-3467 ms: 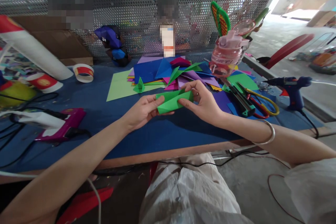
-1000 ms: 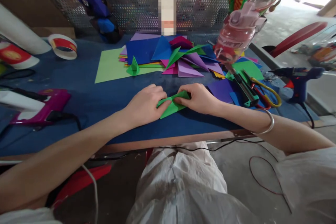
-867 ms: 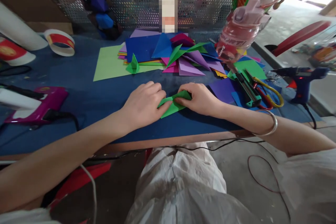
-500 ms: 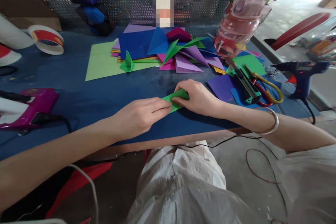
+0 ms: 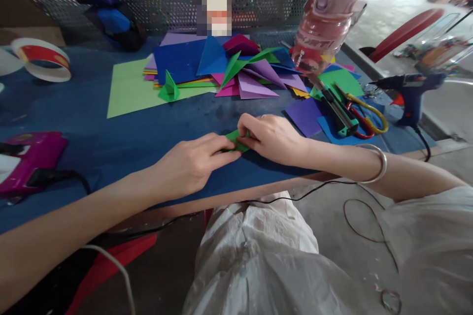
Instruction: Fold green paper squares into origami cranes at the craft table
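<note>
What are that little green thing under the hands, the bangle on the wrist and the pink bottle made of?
Green piece: thin matte paper, judging by its sharp flat creases, pressed under the left hand and right hand. Bangle: probably metal, silvery with a bright sheen. Pink bottle: likely translucent plastic, light shows through it.

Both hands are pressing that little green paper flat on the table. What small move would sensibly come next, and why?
Probably a slide of the left hand fingertips along the fold to crease it. The green paper lies flat on the blue table, mostly covered, with the right hand pinning its far end, so it looks steady enough to crease.
</note>
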The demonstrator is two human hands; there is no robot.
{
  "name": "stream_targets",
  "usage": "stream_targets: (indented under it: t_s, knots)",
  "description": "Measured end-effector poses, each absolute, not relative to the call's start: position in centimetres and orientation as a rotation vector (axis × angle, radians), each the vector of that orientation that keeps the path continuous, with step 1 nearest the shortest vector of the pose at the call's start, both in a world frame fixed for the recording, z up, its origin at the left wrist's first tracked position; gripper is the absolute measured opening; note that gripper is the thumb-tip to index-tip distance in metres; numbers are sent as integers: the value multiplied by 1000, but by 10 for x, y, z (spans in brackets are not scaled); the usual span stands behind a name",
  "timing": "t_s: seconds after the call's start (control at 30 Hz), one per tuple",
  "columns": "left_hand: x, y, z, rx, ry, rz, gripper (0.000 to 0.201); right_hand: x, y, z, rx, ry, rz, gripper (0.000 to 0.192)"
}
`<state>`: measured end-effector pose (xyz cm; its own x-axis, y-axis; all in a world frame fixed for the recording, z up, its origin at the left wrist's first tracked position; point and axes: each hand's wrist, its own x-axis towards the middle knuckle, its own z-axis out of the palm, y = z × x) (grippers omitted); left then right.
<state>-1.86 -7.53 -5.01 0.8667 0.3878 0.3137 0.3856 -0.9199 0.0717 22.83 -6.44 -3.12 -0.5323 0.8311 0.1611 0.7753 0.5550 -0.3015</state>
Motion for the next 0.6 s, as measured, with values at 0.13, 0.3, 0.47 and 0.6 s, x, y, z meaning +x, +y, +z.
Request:
stream_targets:
  t_s: [0.13,0.3,0.47,0.6]
  knots:
    - [-18,-76,-50,3034,644,476,54,229,-69,-25,-1308,-2497,532,9]
    - [-16,-77,-50,3061,588,564,53,232,-71,-23,-1169,-2485,645,13]
    - [-18,-77,-52,3009,574,576,53,233,-72,-18,-1276,-2533,591,16]
    - [-19,-77,-51,2998,536,605,50,239,-72,-16,-1436,-2495,535,22]
